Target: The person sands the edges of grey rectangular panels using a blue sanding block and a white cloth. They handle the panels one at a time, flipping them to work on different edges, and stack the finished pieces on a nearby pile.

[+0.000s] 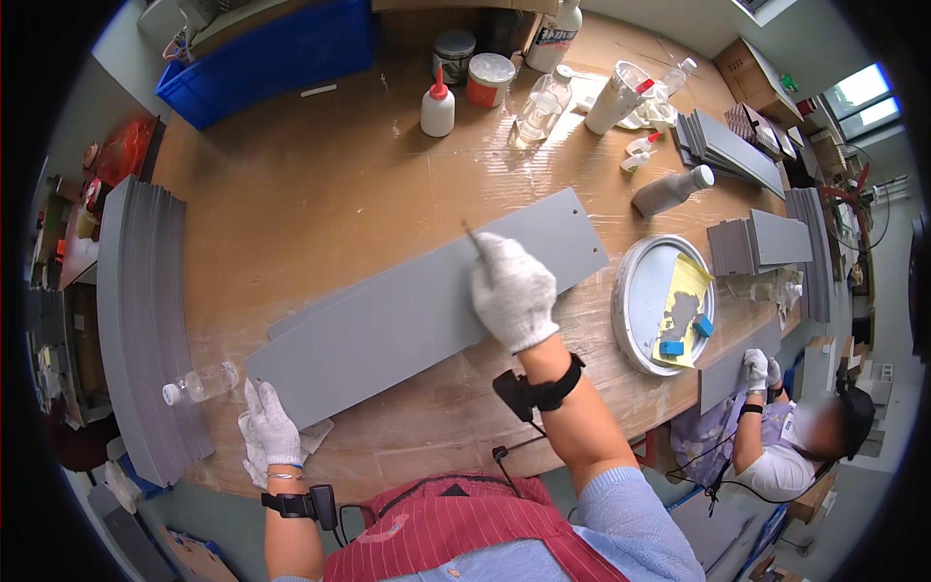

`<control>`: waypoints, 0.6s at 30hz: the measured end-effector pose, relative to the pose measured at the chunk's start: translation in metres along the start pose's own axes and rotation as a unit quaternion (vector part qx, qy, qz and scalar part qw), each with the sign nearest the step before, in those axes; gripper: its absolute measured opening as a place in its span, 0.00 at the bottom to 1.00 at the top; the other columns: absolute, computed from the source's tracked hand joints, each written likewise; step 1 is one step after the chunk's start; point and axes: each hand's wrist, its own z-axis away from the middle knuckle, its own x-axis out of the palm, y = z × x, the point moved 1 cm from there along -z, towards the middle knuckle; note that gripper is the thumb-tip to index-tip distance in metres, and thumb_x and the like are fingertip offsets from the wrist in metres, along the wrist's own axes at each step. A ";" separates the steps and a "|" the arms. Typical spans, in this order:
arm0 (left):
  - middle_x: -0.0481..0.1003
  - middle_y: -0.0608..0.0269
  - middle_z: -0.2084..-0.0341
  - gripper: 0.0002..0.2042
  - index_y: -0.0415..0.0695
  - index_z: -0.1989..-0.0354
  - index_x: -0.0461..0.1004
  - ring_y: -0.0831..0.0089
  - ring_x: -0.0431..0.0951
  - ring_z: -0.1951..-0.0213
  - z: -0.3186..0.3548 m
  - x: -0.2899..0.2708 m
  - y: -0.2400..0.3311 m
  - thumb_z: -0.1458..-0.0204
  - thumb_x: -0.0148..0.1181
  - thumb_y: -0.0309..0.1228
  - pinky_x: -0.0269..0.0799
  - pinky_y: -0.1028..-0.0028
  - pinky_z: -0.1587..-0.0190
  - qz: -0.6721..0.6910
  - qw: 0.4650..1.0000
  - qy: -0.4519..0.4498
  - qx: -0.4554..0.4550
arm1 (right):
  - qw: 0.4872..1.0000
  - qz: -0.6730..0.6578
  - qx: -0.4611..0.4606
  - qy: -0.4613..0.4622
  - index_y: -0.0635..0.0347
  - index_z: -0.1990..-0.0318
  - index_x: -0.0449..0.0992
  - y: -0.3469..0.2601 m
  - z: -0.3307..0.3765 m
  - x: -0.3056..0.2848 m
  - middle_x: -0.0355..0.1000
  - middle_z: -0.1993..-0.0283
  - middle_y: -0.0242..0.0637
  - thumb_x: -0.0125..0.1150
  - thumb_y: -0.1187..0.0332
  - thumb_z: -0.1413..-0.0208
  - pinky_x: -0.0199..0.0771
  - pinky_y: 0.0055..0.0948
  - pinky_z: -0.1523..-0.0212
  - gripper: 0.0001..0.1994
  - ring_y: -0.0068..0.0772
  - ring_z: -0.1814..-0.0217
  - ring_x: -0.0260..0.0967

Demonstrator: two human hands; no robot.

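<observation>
Seen from the head camera, looking down on a brown table wrapped in clear film. Lying slantwise across the middle, a long grey panel, its low end toward the near left edge, its far end with two small holes pointing up to the right. Pressed on the panel's upper part, the right hand, white-gloved, fingers curled tight round a thin brush-like stick whose tip pokes out just above the knuckles. Down at the panel's near left corner, the left hand, also gloved, fingers spread loosely and flat, resting on a crumpled white cloth and touching the panel's edge; nothing gripped. Just left of that corner, a clear plastic bottle on its side. Along the table's left rim, a tall stack of grey panels stood on edge. At the far side, a white glue bottle with red nozzle, two small tubs and more squeeze bottles. To the right of the panel, a round metal tray holding a yellow sheet and blue blocks. At the lower right, another person's gloved hands on a smaller grey piece.
</observation>
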 end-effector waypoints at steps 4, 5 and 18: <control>0.76 0.40 0.58 0.27 0.44 0.34 0.66 0.49 0.78 0.55 -0.004 0.003 0.007 0.33 0.45 0.49 0.71 0.58 0.52 -0.039 0.999 -0.006 -0.013 | 0.966 -0.005 -0.121 -0.229 0.52 0.50 0.74 -0.074 0.042 0.044 0.75 0.67 0.36 0.54 0.69 0.47 0.76 0.41 0.66 0.16 0.40 0.67 0.77; 0.76 0.39 0.56 0.27 0.43 0.34 0.66 0.49 0.77 0.54 -0.004 0.004 0.005 0.33 0.45 0.48 0.71 0.58 0.51 -0.008 1.000 -0.004 -0.003 | 0.972 0.010 -0.098 -0.212 0.53 0.50 0.74 -0.065 0.036 0.042 0.75 0.67 0.36 0.54 0.69 0.46 0.76 0.41 0.67 0.15 0.40 0.67 0.77; 0.67 0.43 0.39 0.30 0.43 0.30 0.59 0.50 0.68 0.38 0.001 -0.002 0.008 0.33 0.39 0.50 0.59 0.60 0.36 0.035 0.997 -0.064 -0.009 | 0.989 0.079 0.036 0.119 0.58 0.58 0.77 0.082 -0.013 -0.025 0.78 0.65 0.42 0.60 0.69 0.47 0.78 0.41 0.64 0.10 0.46 0.67 0.78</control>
